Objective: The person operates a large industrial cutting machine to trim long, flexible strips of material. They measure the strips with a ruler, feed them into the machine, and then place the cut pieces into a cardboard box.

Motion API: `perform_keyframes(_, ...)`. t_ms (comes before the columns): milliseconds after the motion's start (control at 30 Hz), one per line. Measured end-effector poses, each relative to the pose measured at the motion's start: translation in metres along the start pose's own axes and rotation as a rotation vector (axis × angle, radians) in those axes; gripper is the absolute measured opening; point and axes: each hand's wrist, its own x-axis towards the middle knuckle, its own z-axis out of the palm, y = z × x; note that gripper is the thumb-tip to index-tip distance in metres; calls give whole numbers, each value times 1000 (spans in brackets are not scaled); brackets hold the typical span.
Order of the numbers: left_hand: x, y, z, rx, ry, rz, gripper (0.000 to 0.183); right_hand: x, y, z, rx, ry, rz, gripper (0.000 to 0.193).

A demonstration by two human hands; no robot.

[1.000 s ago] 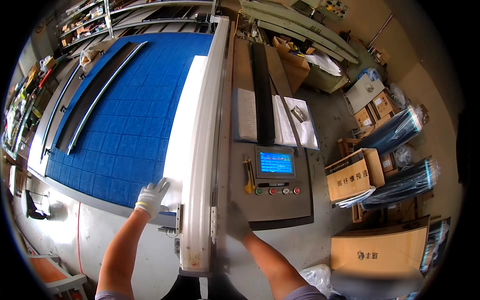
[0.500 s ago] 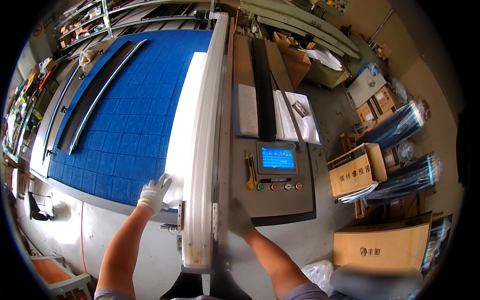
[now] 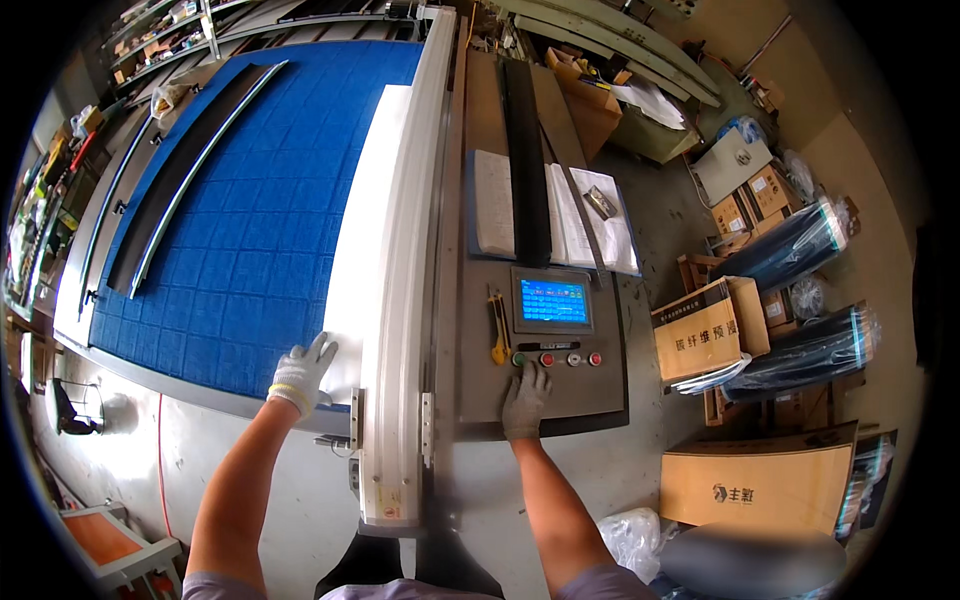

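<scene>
My left hand [image 3: 302,374], in a whitish knit glove, rests with its fingers spread at the near edge of a white sheet [image 3: 352,250]. That sheet lies over the blue table surface [image 3: 235,225], its right side running alongside a long pale metal beam [image 3: 400,270]. My right hand [image 3: 526,402], in a greyish glove, is over the dark control panel [image 3: 590,395], palm down with its fingers reaching forward. The fingertips are just below the green push button [image 3: 519,359]; whether they touch it I cannot tell. A lit blue touchscreen [image 3: 552,302] sits above the buttons.
A yellow cutter [image 3: 498,335] and a black marker [image 3: 548,346] lie on the panel. Beyond the screen are an open book [image 3: 590,215] and a long black strip [image 3: 525,165]. A dark strip [image 3: 190,160] lies on the blue surface. Cardboard boxes [image 3: 700,330] and wrapped rolls stand right.
My right hand has moved from beside the beam to the right and forward, onto the control panel near the buttons. My left hand stays at the sheet. The whole view has shifted slightly.
</scene>
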Motion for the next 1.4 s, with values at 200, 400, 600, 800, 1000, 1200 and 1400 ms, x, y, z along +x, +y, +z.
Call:
perform_keyframes(200,6,2,-1,28,-29,-3,111,6,19,13,-122,-26,-80,34)
perform_keyframes(400,0,1,-9,7,-35,-11,107,14,1,1,-94,-97,-16,35)
perform_keyframes(600,6,-4,3,15,-41,-4,115,14,-1,5,-262,22,186,47)
perform_keyframes(800,-1,-4,0,-4,24,9,107,11,8,13,-266,49,157,51)
perform_keyframes(1000,-4,-3,-4,-72,127,24,98,8,9,10,-263,19,186,49)
perform_keyframes(1200,2,-4,17,-86,139,-3,113,12,9,6,-236,-90,250,60)
perform_keyframes(1400,9,-8,24,-84,128,-5,120,10,11,7,-266,-69,261,56)
